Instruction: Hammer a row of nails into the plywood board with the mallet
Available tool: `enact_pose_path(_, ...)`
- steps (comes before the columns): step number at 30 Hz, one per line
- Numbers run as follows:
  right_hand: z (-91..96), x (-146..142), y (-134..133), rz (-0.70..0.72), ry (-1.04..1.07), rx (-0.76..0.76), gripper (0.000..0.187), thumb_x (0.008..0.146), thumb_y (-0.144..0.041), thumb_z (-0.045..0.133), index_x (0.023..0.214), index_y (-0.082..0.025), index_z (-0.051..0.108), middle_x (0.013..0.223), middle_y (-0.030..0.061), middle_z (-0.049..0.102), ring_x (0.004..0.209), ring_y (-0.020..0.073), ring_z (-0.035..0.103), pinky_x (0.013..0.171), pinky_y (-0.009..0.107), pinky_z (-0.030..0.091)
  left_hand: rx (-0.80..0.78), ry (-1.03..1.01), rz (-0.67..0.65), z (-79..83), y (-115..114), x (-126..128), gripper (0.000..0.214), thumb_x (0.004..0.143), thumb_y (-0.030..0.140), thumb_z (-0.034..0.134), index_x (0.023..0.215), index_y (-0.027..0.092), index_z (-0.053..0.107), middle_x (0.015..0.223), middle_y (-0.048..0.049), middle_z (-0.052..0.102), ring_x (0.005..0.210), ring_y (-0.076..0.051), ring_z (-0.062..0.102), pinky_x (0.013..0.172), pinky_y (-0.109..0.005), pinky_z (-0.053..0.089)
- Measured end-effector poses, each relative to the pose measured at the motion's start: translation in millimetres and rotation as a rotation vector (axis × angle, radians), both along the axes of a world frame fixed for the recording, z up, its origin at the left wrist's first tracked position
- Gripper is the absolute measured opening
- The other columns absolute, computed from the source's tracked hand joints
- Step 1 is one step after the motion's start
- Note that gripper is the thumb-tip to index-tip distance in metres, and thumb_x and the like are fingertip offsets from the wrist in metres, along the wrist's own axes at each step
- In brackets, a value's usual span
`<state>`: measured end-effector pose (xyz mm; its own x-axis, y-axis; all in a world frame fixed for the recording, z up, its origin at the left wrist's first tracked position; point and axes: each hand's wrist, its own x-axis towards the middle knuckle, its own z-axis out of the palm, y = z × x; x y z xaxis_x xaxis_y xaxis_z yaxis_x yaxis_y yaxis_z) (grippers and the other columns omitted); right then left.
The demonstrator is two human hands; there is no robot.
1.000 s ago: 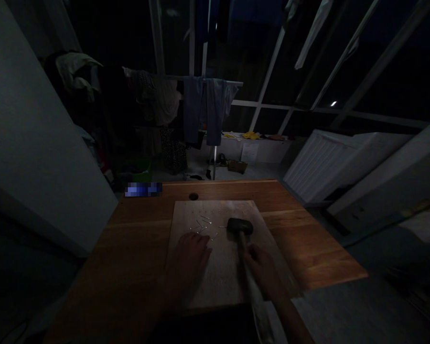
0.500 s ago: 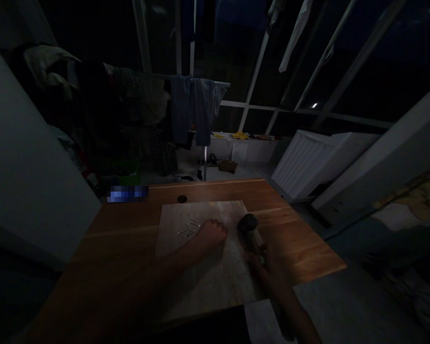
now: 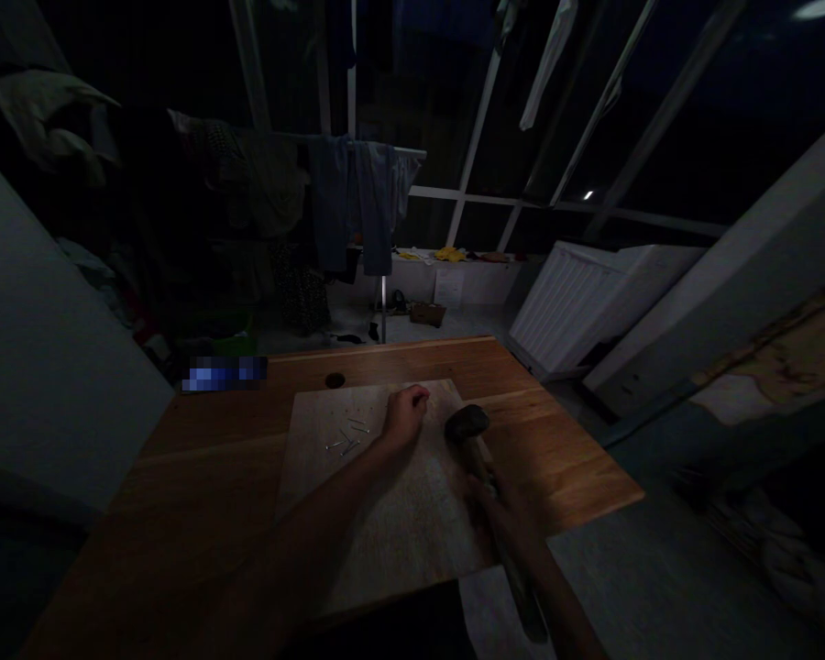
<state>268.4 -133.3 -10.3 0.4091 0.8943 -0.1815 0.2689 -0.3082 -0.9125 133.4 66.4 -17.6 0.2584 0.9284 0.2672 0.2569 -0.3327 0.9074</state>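
Note:
My left hand [image 3: 405, 412] is stretched across a pale wooden board [image 3: 378, 513] on the table, fingers pinched together near the board's far edge; what they pinch is too small to make out. Several loose nails [image 3: 347, 438] lie on the board just left of that hand. My right hand [image 3: 501, 509] grips the wooden handle of a mallet with a dark head [image 3: 466, 423]. The mallet head hovers close to the board's right edge, a little right of my left hand.
The board lies on a brown wooden table [image 3: 199, 458] with a round hole [image 3: 334, 379] near its far edge. A blurred blue patch [image 3: 224, 373] sits at the far left corner. Beyond stand a clothes rack with hanging laundry [image 3: 347, 206], a white radiator [image 3: 577, 302] and dark windows.
My left hand moved from lying flat near the nails to the far side of the board and closed into a pinch. The mallet head lifted off the board and shifted right.

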Motion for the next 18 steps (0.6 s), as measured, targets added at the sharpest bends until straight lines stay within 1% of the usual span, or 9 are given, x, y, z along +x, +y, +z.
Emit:
enact_pose_path(2,-0.4,-2,-1,0.006,0.029,-0.027,0.061,0.081,-0.064,0.062,0.122,-0.02,0.063,0.086,0.0062,0.075,0.057,0.022,0.067,0.046,0.031,0.05,-0.004,-0.01,0.023,-1.9,2,4,0.023,0.083,0.003,0.061,0.089,0.018,0.078,0.089,-0.0033,0.079,0.083,-0.017,0.073,0.083,-0.029,0.056)
enact_pose_path(3,-0.7,-3,-1,-0.002,0.035,-0.025,0.061,0.081,-0.064,0.062,0.123,-0.02,0.063,0.085,0.0059,0.075,0.058,0.0221,0.068,0.046,0.03,0.05,-0.004,-0.019,0.034,-2.4,3,6,0.024,0.083,0.003,0.061,0.09,0.018,0.079,0.089,-0.0036,0.08,0.083,-0.017,0.073,0.083,-0.028,0.056)
enact_pose_path(6,-2.5,-5,-2,-0.039,0.03,0.013,0.061,0.081,-0.064,0.062,0.123,-0.02,0.064,0.095,0.0079,0.076,0.069,0.024,0.071,0.05,0.03,0.053,-0.001,-0.032,0.05,-3.0,6,12,0.023,0.084,0.003,0.061,0.089,0.017,0.079,0.09,-0.0048,0.08,0.083,-0.017,0.074,0.082,-0.028,0.056)
enact_pose_path(8,-4.3,-4,-2,-0.033,0.035,0.036,0.061,0.082,-0.064,0.062,0.124,-0.02,0.064,0.1,0.009,0.076,0.073,0.0247,0.072,0.054,0.031,0.055,0.011,-0.029,0.034,-3.9,8,14,0.022,0.084,0.004,0.062,0.089,0.017,0.079,0.089,-0.0046,0.08,0.083,-0.017,0.074,0.082,-0.028,0.056)
enact_pose_path(13,-6.5,-3,0,-0.026,0.01,0.073,0.058,0.081,-0.062,0.063,0.119,-0.019,0.067,0.103,0.0101,0.076,0.081,0.0274,0.074,0.064,0.035,0.059,0.054,-0.018,-0.013,-9.5,7,15,0.022,0.083,0.004,0.063,0.089,0.018,0.079,0.091,-0.003,0.08,0.085,-0.017,0.074,0.084,-0.028,0.056)
enact_pose_path(18,1.3,-2,1,0.023,0.008,0.045,0.058,0.081,-0.064,0.06,0.116,-0.018,0.066,0.098,0.0092,0.076,0.088,0.0286,0.074,0.071,0.036,0.059,0.082,0.018,-0.054,-14.7,7,14,0.023,0.083,0.003,0.062,0.091,0.018,0.078,0.09,-0.0028,0.079,0.085,-0.017,0.073,0.085,-0.028,0.055)
